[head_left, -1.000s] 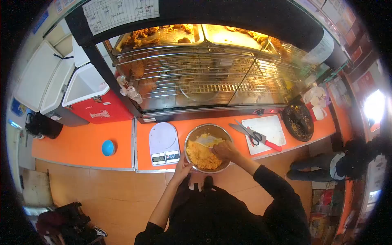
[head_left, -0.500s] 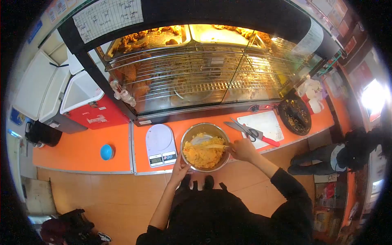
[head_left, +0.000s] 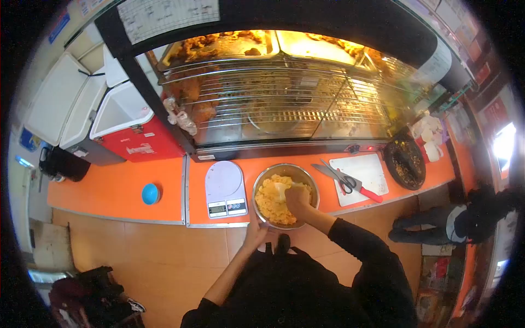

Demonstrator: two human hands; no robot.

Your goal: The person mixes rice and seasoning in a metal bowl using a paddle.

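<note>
A round metal mixing bowl (head_left: 313,192) stands at the counter's front edge, filled with a crumbly yellow-orange food (head_left: 269,198) that looks like rice. My left hand (head_left: 255,232) holds the bowl's lower left side, thumb near the rim. Inside the bowl, my right hand (head_left: 297,201) is closed around the handle of a pale spatula (head_left: 281,189), whose blade sits in the food; most of the handle is hidden by the fist. Left of the bowl lies a white digital kitchen scale (head_left: 225,186).
Scissors (head_left: 345,181) and a red-handled knife (head_left: 365,190) lie on a white cutting board (head_left: 377,174). Beyond it is a dark stone mortar (head_left: 406,163). A glass food warmer (head_left: 284,143) borders the counter's back. A blue bowl (head_left: 150,193) and red cooler (head_left: 139,139) are leftward. Another person (head_left: 432,223) stands right.
My right hand has moved from the bowl's right rim to over its middle, bringing the spatula upright into the food. My left hand stays on the bowl. The view has shifted slightly.
</note>
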